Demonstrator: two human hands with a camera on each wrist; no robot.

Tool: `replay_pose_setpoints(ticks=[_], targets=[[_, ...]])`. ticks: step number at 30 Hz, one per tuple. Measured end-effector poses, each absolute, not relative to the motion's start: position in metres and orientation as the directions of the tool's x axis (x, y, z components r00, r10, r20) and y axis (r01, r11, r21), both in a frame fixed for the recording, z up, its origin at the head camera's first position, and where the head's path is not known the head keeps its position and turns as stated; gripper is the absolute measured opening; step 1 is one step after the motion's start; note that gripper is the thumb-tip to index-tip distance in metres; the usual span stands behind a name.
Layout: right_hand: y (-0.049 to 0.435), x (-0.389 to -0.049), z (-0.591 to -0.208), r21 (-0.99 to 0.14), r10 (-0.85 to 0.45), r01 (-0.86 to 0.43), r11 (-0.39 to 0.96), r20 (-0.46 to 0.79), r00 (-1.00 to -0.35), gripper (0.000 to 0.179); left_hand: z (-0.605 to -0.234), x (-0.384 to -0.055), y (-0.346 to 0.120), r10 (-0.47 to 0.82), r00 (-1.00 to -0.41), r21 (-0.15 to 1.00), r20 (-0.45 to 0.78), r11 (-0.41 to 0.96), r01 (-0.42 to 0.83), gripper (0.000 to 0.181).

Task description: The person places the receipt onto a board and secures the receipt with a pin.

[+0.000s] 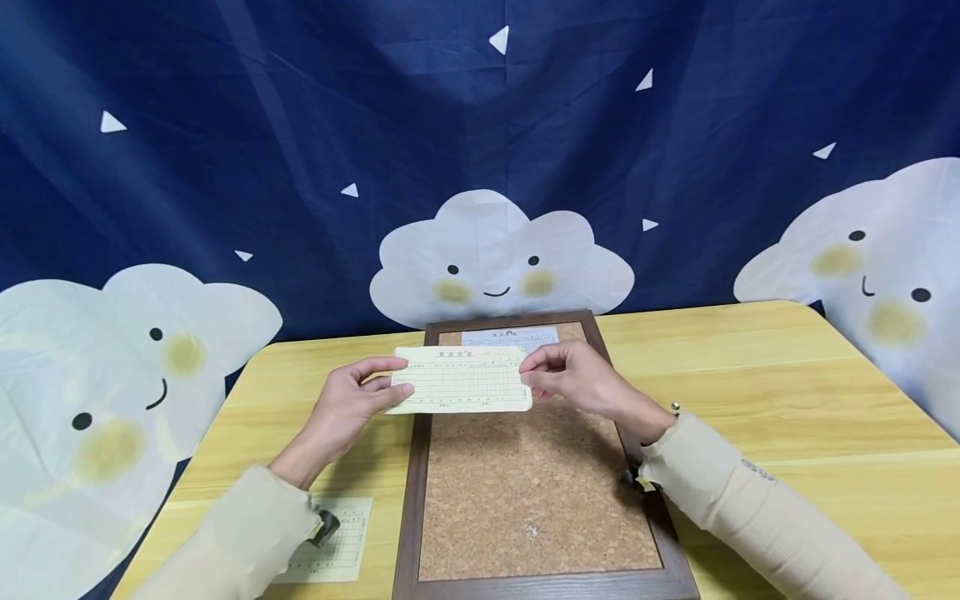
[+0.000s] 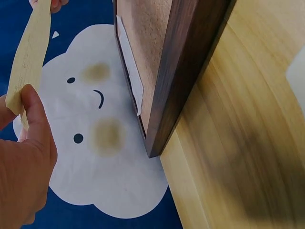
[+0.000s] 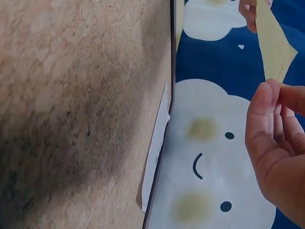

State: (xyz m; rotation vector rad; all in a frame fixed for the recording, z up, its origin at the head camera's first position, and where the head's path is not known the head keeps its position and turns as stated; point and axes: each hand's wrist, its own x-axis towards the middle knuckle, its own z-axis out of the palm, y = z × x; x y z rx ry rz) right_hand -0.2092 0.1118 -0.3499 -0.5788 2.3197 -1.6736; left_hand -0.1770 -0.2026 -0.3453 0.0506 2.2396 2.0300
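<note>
A pale yellow printed form slip (image 1: 461,382) is held up above the cork board by both hands. My left hand (image 1: 352,400) pinches its left edge between thumb and fingers, and my right hand (image 1: 581,383) pinches its right edge. In the left wrist view the slip (image 2: 32,52) looks narrow and slightly bent. Beneath lies a cork board (image 1: 532,500) in a dark wooden frame (image 1: 411,508). A white printed sheet (image 1: 510,336) lies at the board's far end, partly hidden behind the slip.
Another printed slip (image 1: 348,542) lies on the wooden table (image 1: 795,400) left of the board, partly under my left sleeve (image 1: 240,525). A small whitish mark (image 1: 532,531) shows on the cork near its front. A blue cloud-patterned curtain (image 1: 480,108) hangs behind the table.
</note>
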Motion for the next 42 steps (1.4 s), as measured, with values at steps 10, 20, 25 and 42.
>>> replay_pose_setpoints(ticks=[10, 20, 25, 42], targets=[[0.123, -0.211, -0.351, -0.946, -0.409, -0.177, 0.27, 0.054, -0.911, 0.012, -0.348, -0.179, -0.194, 0.098, -0.993, 0.989, -0.068, 0.136, -0.055, 0.044], [0.133, -0.211, -0.35, -0.958, -0.384, -0.131, 0.255, 0.024, -0.923, 0.015, -0.35, -0.18, -0.186, 0.118, -0.992, 0.992, -0.042, 0.123, -0.027, 0.04], [0.138, -0.209, -0.35, -0.955, -0.372, -0.137, 0.264, 0.03, -0.928, 0.016, -0.353, -0.181, -0.183, 0.124, -0.991, 0.992, -0.045, 0.125, -0.029, 0.04], [0.148, -0.21, -0.352, -0.949, -0.345, -0.136, 0.284, 0.031, -0.938, 0.018, -0.36, -0.189, -0.172, 0.116, -0.992, 0.986, -0.052, 0.162, -0.032, 0.038]])
